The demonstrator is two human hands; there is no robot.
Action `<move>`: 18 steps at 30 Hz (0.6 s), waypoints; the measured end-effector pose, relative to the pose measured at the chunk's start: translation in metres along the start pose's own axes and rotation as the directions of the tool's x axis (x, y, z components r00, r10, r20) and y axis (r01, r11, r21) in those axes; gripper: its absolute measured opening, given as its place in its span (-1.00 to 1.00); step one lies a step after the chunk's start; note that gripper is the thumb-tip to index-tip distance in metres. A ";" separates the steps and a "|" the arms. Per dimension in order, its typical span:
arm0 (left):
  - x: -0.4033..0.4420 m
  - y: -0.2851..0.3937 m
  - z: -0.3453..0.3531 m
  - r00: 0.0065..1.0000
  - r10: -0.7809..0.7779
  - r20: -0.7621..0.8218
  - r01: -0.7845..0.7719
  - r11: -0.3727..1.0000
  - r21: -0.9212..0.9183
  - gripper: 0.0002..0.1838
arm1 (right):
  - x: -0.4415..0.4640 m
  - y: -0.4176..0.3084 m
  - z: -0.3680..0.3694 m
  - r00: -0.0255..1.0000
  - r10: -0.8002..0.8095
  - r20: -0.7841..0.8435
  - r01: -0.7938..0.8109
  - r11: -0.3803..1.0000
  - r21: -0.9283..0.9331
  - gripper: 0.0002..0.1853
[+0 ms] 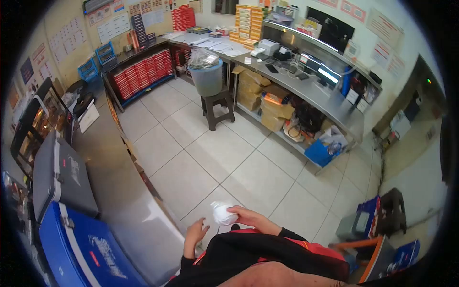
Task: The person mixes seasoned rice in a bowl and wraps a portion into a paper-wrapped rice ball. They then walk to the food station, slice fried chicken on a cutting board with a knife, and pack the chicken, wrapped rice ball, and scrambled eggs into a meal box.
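A crumpled white bundle (pixel 223 213), perhaps cloth or paper, is held in front of my body above the tiled floor. My right hand (pixel 245 216) grips its right side, with the fingers closed on it. To the left of the bundle is my left hand (pixel 196 231), fingers apart and holding nothing. A small gap separates that hand from the bundle. The steel counter (pixel 114 177) lies just left of my left hand.
Blue cooler box (pixel 88 248) and grey one (pixel 64 174) on the left counter. Ahead, a bucket (pixel 206 79) stands on a dark stool (pixel 217 109). A steel desk (pixel 330 107) holds electronics, with boxes below. At lower right are an orange-edged item (pixel 373 265) and a dark stool (pixel 393 210).
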State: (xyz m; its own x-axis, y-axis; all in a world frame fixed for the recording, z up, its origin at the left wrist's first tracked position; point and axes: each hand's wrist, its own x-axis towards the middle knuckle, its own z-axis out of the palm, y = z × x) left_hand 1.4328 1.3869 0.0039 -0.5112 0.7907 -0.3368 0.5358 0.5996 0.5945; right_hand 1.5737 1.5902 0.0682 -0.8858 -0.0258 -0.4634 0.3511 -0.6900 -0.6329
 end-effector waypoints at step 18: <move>0.465 -0.165 -0.064 0.775 -0.626 0.083 0.631 0.760 -0.158 -0.45 | 0.431 -0.422 -0.182 0.978 0.157 0.134 -0.178 0.971 0.161 -0.50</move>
State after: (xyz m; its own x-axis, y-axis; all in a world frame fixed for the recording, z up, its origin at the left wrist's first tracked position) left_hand 1.0640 1.6474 -0.2044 -0.6761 0.2478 -0.6939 -0.0216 0.9347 0.3549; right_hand 1.0989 2.0015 0.0226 -0.8522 -0.2308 -0.4696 0.4497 -0.7818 -0.4318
